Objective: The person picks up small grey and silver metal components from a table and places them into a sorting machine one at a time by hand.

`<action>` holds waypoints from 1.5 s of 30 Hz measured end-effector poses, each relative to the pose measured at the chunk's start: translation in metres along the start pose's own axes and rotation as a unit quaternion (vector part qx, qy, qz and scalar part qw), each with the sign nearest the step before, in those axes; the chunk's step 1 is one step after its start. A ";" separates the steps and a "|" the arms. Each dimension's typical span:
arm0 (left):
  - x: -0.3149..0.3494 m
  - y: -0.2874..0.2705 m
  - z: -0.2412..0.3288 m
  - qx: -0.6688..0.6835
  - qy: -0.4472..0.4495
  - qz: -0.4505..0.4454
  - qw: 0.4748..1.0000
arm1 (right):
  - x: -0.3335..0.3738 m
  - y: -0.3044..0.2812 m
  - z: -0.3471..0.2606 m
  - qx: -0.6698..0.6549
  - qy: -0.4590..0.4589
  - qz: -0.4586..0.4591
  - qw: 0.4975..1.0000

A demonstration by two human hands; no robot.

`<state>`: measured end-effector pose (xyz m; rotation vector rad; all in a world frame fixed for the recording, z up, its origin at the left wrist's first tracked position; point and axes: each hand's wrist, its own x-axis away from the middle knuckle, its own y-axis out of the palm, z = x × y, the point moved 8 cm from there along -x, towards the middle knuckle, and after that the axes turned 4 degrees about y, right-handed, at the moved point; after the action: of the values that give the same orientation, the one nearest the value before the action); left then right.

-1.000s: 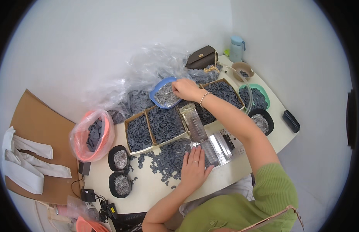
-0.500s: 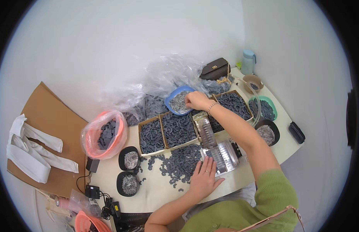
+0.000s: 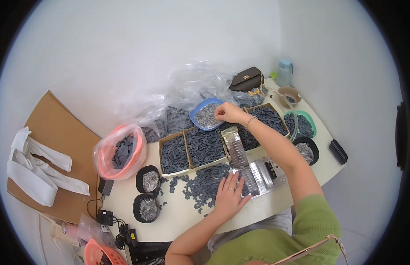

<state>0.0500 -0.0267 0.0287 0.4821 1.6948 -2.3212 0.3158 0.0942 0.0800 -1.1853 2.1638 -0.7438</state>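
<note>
My right hand (image 3: 231, 113) reaches out to a blue tray (image 3: 194, 109) of thin metal pins (image 3: 206, 116). Its fingers are pinched together at the tray's right side; whether a pin is between them is too small to see. My left hand (image 3: 229, 197) lies flat with its fingers stretched out, over the near right part of a pile of small dark grey pieces (image 3: 205, 187). Right beside it is a shiny metal fixture (image 3: 260, 173), and a clear ridged plastic chute (image 3: 236, 148) slopes into this from the far side.
Open boxes (image 3: 190, 152) of grey pieces stand behind the pile. Black bowls (image 3: 138, 207) of pins sit at left, another black bowl (image 3: 316, 150) at right. A pink basket (image 3: 141, 152), a green bowl (image 3: 314, 128), a clear hose (image 3: 296, 119), a handbag (image 3: 246, 78) and a bottle (image 3: 284, 73) surround them.
My left hand has slid left, off the fixture's edge and onto the pile of grey pieces. My right hand has shifted slightly right at the blue tray, fingers still pinched.
</note>
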 end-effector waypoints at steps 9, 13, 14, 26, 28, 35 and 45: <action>0.000 -0.012 -0.011 0.029 -0.031 0.046 0.998 | 0.152 0.012 -0.055 0.045 -0.106 -0.214 0.970; -0.001 -0.011 -0.011 0.022 -0.032 0.050 0.998 | 0.194 0.036 -0.047 0.146 -0.109 -0.128 0.975; -0.001 -0.011 -0.011 0.022 -0.034 0.050 0.998 | 0.197 0.037 -0.046 0.166 -0.104 -0.103 0.975; -0.026 -0.011 -0.003 -0.013 -0.009 0.022 1.000 | 0.142 -0.032 -0.038 0.137 -0.122 0.174 0.967; -0.029 -0.019 -0.001 -0.016 -0.008 0.030 0.999 | 0.132 -0.027 -0.034 0.071 -0.091 0.163 0.980; -0.012 -0.065 -0.047 0.061 -0.130 0.198 0.970 | 0.192 -0.040 -0.108 0.116 -0.247 0.201 0.941; 0.004 -0.067 -0.055 0.086 -0.138 0.217 0.963 | 0.332 0.041 -0.113 0.265 -0.312 -0.016 0.912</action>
<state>0.0289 0.0467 0.0708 0.4784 1.1333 -2.1019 0.0631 -0.1525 0.0615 -0.9871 1.3081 -0.7665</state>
